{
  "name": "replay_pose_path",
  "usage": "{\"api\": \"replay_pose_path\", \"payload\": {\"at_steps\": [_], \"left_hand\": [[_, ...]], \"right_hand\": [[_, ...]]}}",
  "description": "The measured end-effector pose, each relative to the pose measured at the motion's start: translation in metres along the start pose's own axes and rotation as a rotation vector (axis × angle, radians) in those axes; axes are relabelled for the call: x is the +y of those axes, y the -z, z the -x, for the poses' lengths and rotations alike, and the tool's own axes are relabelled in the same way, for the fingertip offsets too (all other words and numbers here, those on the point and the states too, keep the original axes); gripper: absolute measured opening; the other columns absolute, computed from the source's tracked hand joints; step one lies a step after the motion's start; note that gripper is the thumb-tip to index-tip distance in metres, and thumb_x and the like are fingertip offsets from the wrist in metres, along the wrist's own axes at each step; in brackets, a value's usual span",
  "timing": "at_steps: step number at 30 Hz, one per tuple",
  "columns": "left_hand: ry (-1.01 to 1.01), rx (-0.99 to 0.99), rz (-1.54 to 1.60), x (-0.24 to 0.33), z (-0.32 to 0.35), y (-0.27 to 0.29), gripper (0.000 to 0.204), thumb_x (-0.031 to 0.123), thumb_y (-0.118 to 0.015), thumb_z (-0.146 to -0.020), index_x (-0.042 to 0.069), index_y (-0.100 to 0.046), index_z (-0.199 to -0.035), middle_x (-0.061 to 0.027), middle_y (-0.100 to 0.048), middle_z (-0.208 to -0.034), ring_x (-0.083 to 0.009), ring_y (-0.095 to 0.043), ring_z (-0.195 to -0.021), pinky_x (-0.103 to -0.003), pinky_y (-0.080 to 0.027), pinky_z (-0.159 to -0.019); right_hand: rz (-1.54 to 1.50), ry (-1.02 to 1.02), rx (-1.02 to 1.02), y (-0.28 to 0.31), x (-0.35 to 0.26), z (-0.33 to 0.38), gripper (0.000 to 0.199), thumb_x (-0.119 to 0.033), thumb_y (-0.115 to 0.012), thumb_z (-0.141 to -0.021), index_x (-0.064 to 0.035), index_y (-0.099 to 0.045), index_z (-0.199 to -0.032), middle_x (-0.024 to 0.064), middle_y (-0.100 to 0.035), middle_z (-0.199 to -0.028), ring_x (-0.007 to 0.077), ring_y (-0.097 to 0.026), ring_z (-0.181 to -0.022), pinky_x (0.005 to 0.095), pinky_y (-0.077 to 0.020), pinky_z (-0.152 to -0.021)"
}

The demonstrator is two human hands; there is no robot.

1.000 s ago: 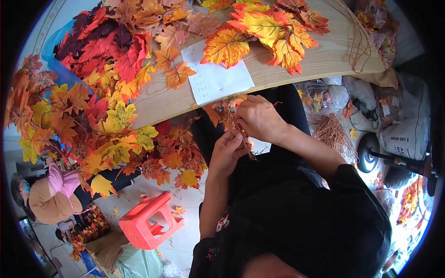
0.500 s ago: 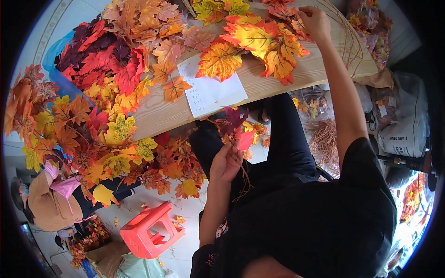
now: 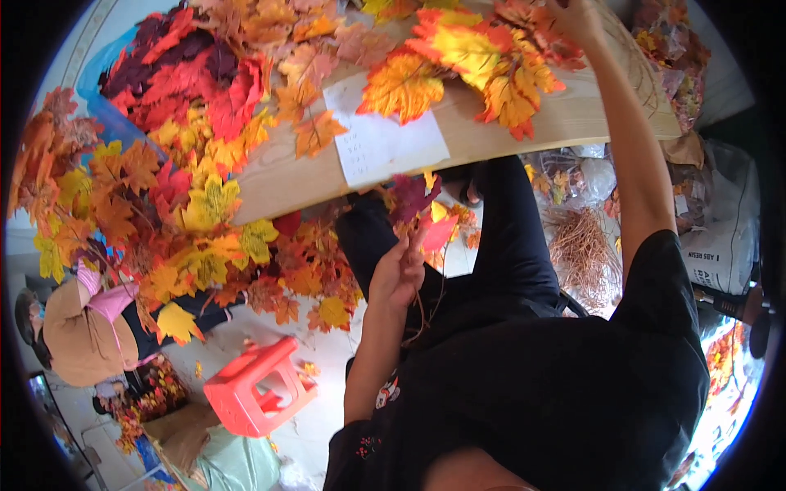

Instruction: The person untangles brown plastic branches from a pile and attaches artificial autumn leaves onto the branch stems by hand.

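Note:
In front of my lap, my left hand (image 3: 399, 274) is closed round thin brown stems. A dark purple artificial maple leaf (image 3: 412, 199) and a red artificial leaf (image 3: 440, 232) show just beyond its fingers, while the stems trail below it. My right arm stretches over the table, and my right hand (image 3: 580, 23) is at the upper edge of the picture, its fingers curled beside orange-red leaves (image 3: 557, 45). Its fingertips are partly cut off, so what they pinch is unclear. Nearby on the table lie large yellow-orange maple leaves (image 3: 463, 53).
A wooden table (image 3: 286, 184) holds a handwritten paper sheet (image 3: 393, 143) and a heap of red and purple leaves (image 3: 176, 86). Leaf bunches hang over its left side. A red plastic stool (image 3: 246, 393) stands on the floor. Brown stems (image 3: 583, 250) lie under the table; another person (image 3: 86, 335) is at left.
The view has shifted a little, moving the table and leaves up and right in the picture. My right hand sits nearer the upper edge. My left hand keeps hold of the stems.

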State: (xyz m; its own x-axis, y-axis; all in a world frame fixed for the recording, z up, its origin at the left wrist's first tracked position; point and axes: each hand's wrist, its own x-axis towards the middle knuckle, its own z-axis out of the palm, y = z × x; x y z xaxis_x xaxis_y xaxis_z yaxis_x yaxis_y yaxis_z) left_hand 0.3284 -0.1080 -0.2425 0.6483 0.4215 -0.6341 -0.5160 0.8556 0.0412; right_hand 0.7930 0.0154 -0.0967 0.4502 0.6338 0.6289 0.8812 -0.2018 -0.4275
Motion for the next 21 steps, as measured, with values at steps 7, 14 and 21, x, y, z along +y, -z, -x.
{"api": "replay_pose_path", "payload": {"at_steps": [7, 14, 21], "left_hand": [[-0.06, -0.007, 0.078, 0.009, 0.009, -0.018, 0.017, 0.013, -0.047, -0.088, 0.007, -0.052, -0.103, -0.011, -0.053, -0.118, -0.0101, -0.058, -0.073, -0.014, -0.042, -0.046], [-0.173, 0.068, -0.059, 0.002, 0.013, -0.028, 0.012, 0.015, -0.051, -0.087, 0.007, -0.055, -0.094, -0.0074, -0.058, -0.111, -0.014, -0.059, -0.088, -0.018, -0.047, -0.051], [-0.349, 0.087, -0.305, -0.014, 0.014, -0.032, 0.012, 0.01, -0.051, -0.086, 0.004, -0.055, -0.096, -0.0043, -0.06, -0.09, -0.0119, -0.057, -0.07, -0.021, -0.046, -0.052]], "right_hand": [[-0.159, 0.232, -0.33, 0.105, -0.138, 0.097, 0.013, -0.013, -0.057, -0.079, -0.0023, -0.06, -0.086, 0.0061, -0.062, -0.072, 0.0177, -0.062, -0.071, 0.0284, -0.0484, -0.063], [-0.391, 0.353, -0.875, 0.069, -0.191, 0.242, 0.009, -0.006, -0.062, -0.068, -0.0031, -0.059, -0.076, 0.0094, -0.057, -0.069, 0.0267, -0.056, -0.07, 0.0342, -0.0465, -0.064], [-0.745, -0.226, -0.999, 0.019, -0.186, 0.291, 0.01, -0.004, -0.063, -0.073, 0.0015, -0.063, -0.082, 0.0078, -0.06, -0.07, 0.0115, -0.058, -0.061, 0.0238, -0.0455, -0.056]]}}
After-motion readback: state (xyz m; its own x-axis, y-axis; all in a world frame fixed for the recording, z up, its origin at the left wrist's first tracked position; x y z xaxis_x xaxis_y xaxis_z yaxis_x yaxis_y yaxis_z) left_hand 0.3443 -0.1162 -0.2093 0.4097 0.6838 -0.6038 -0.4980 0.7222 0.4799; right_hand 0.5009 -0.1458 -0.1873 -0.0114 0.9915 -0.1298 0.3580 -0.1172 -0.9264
